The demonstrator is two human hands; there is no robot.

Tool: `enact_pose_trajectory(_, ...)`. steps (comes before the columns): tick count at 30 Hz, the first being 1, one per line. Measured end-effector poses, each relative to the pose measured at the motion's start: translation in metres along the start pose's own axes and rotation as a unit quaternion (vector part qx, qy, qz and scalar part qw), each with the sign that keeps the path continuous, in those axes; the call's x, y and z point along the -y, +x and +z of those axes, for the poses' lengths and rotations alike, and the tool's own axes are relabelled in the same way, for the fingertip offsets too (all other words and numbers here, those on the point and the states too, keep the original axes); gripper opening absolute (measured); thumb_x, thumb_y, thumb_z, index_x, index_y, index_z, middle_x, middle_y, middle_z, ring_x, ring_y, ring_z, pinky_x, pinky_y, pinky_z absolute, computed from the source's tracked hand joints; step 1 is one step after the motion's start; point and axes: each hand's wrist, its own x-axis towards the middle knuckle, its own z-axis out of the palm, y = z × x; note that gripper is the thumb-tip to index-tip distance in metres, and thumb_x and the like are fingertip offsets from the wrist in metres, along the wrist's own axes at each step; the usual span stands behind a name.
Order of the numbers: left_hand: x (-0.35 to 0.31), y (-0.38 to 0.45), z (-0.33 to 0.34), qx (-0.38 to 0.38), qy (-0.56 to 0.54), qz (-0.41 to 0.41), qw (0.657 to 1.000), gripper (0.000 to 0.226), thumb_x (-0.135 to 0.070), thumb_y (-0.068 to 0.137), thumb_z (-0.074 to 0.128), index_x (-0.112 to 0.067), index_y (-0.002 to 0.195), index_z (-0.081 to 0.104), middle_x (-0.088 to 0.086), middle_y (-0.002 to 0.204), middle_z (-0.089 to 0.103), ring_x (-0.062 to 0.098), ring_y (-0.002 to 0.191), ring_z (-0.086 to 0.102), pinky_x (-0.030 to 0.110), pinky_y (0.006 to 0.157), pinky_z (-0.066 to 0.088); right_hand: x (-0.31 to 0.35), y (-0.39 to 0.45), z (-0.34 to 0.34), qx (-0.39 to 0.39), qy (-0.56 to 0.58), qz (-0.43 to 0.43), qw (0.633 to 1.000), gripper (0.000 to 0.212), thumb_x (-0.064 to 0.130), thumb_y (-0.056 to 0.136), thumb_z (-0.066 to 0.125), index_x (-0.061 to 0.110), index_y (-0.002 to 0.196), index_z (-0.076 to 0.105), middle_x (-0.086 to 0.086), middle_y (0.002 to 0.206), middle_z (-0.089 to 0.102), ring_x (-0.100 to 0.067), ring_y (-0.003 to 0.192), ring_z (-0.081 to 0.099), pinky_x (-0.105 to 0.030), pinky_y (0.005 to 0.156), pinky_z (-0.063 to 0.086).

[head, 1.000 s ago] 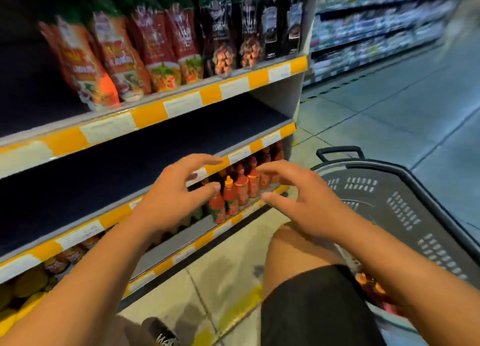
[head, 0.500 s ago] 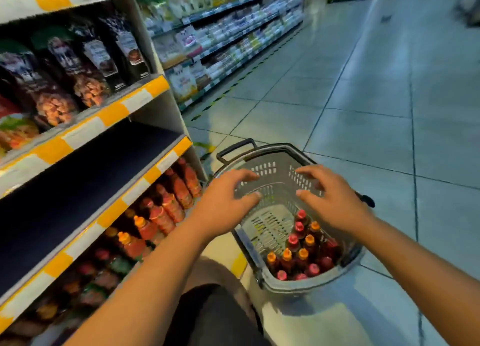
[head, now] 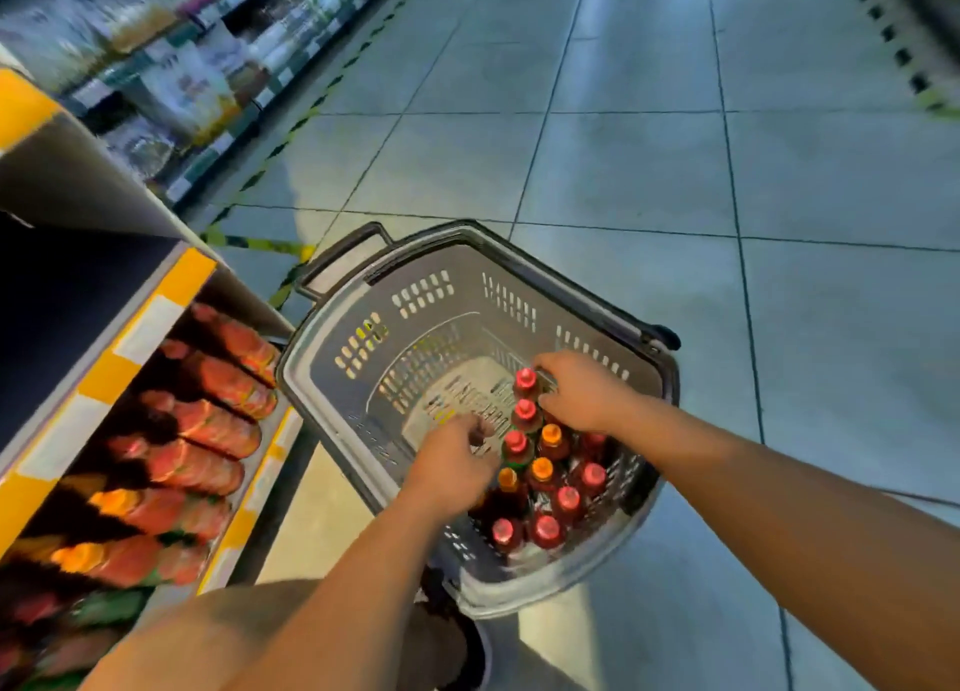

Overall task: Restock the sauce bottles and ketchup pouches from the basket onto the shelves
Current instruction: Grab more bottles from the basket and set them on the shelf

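- Basket (head: 332, 378): grey moulded plastic, perforated walls, matt finish with a smoother, lighter rim.
- Basket handle (head: 343, 254): black plastic, smooth.
- Sauce bottles (head: 545, 503): glossy plastic, with smooth red and orange caps.
- Floor (head: 675, 171): large tiles, smooth, semi-gloss, reflecting light.
- Shelf edge strip (head: 150, 327): smooth yellow and white finish.
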Motion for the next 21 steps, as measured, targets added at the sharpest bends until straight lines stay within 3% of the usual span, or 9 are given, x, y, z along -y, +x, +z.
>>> enact_pose_trajectory(2, 0.003, 0.013, 0.01, 0.021, 0.018, 0.003, 1.0, 0.029, -0.014, 0.086, 0.072, -0.016, 0.114, 0.066, 0.003, 0.108, 0.067, 0.022, 0.104, 0.063, 0.03, 0.089, 0.049, -0.006, 0.021, 0.017, 0.022, -0.016, 0.0, 1.0, 0.018, 0.021, 0.084, 0.069, 0.023, 0.101, 0.067, -0.001, 0.097, 0.069, -0.024, 0.09, 0.068, -0.045, 0.081, 0.058)
enact_pose_trajectory(5, 0.008, 0.033, 0.021, 0.042, 0.059, -0.005, 0.997, 0.025, -0.014, 0.087, 0.07, -0.018, 0.112, 0.065, 0.005, 0.109, 0.069, 0.026, 0.103, 0.063, 0.031, 0.084, 0.049, -0.006, 0.043, 0.035, 0.058, -0.057, 0.014, 0.997, 0.016, 0.026, 0.09, 0.067, 0.027, 0.106, 0.066, 0.001, 0.098, 0.069, -0.019, 0.084, 0.065, -0.043, 0.079, 0.06)
enact_pose_trajectory(10, 0.016, 0.067, 0.035, 0.054, 0.095, -0.033, 0.993, 0.027, -0.017, 0.087, 0.063, -0.015, 0.114, 0.064, 0.012, 0.112, 0.068, 0.034, 0.106, 0.063, 0.036, 0.084, 0.053, -0.012, 0.075, 0.063, 0.097, -0.156, 0.026, 0.983, 0.025, 0.033, 0.097, 0.058, 0.032, 0.121, 0.064, -0.006, 0.117, 0.066, -0.029, 0.104, 0.063, -0.039, 0.084, 0.054)
enact_pose_trajectory(12, 0.015, 0.077, 0.041, 0.063, 0.088, -0.039, 0.993, 0.03, -0.011, 0.086, 0.06, -0.015, 0.115, 0.065, 0.012, 0.11, 0.069, 0.033, 0.105, 0.064, 0.037, 0.082, 0.054, -0.014, 0.083, 0.07, 0.106, -0.184, 0.025, 0.977, 0.025, 0.031, 0.097, 0.059, 0.029, 0.121, 0.066, -0.006, 0.116, 0.066, -0.03, 0.105, 0.063, -0.037, 0.079, 0.049)
enact_pose_trajectory(16, 0.012, 0.092, 0.058, 0.079, 0.063, -0.031, 0.994, 0.037, -0.01, 0.085, 0.062, -0.014, 0.121, 0.064, 0.013, 0.113, 0.069, 0.034, 0.106, 0.065, 0.035, 0.078, 0.049, -0.017, 0.095, 0.078, 0.13, -0.147, 0.037, 0.98, 0.016, 0.03, 0.092, 0.066, 0.032, 0.107, 0.07, -0.001, 0.102, 0.067, -0.026, 0.086, 0.065, -0.032, 0.068, 0.05)
enact_pose_trajectory(21, 0.014, 0.105, 0.082, 0.098, 0.057, -0.045, 0.993, 0.046, -0.015, 0.083, 0.069, -0.01, 0.128, 0.06, 0.016, 0.121, 0.062, 0.034, 0.109, 0.063, 0.042, 0.092, 0.053, -0.022, 0.105, 0.086, 0.109, -0.088, 0.054, 0.989, 0.01, 0.028, 0.087, 0.066, 0.03, 0.095, 0.071, 0.005, 0.095, 0.067, -0.021, 0.08, 0.065, -0.038, 0.078, 0.059)
